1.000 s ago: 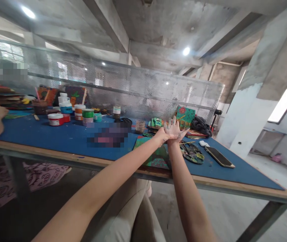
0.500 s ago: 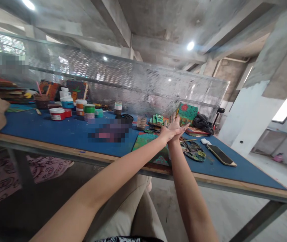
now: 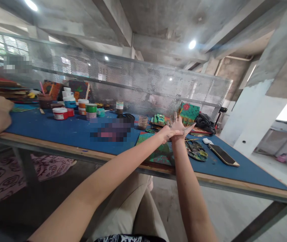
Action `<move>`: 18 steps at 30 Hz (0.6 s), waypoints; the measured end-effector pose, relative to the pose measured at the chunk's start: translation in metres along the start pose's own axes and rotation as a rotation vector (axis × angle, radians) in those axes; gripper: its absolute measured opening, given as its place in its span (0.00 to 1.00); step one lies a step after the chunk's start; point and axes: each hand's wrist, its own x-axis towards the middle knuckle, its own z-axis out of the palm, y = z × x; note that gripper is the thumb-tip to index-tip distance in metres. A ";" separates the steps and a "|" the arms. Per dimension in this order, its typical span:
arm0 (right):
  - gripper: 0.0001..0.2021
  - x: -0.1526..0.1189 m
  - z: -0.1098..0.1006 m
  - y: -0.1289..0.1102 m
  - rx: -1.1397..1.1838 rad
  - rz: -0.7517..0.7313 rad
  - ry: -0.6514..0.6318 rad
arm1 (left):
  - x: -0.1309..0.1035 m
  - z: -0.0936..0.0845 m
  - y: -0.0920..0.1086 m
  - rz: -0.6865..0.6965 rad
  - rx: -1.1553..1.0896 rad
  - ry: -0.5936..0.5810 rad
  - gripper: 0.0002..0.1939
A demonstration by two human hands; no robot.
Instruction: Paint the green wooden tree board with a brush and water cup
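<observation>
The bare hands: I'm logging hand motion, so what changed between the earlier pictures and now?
The bare left hand now reaches further across the heel of the bare, spread right hand than a second ago. No object is visibly taken up or released. The green-and-red painted panel, dark paint-smeared palette and dark-screened phone stayed put.

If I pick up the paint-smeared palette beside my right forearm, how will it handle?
The palette looks thin, so it's probably light for its size. Lying flat, it seems more apt to slide than roll or tip. Its paint-covered surface might feel slick if any is wet, which I can't tell.
</observation>
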 end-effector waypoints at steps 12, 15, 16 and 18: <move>0.32 -0.006 0.007 -0.005 0.348 -0.003 -0.016 | -0.012 -0.058 -0.016 -0.438 -0.417 -0.378 0.05; 0.31 -0.008 0.009 -0.006 0.413 -0.062 -0.105 | -0.010 -0.051 -0.014 -0.460 -0.377 -0.336 0.06; 0.32 -0.009 0.010 -0.006 0.421 -0.076 -0.132 | -0.008 -0.048 -0.015 -0.466 -0.358 -0.317 0.07; 0.34 -0.012 0.014 -0.008 0.410 -0.102 -0.171 | -0.006 -0.041 -0.015 -0.455 -0.324 -0.279 0.09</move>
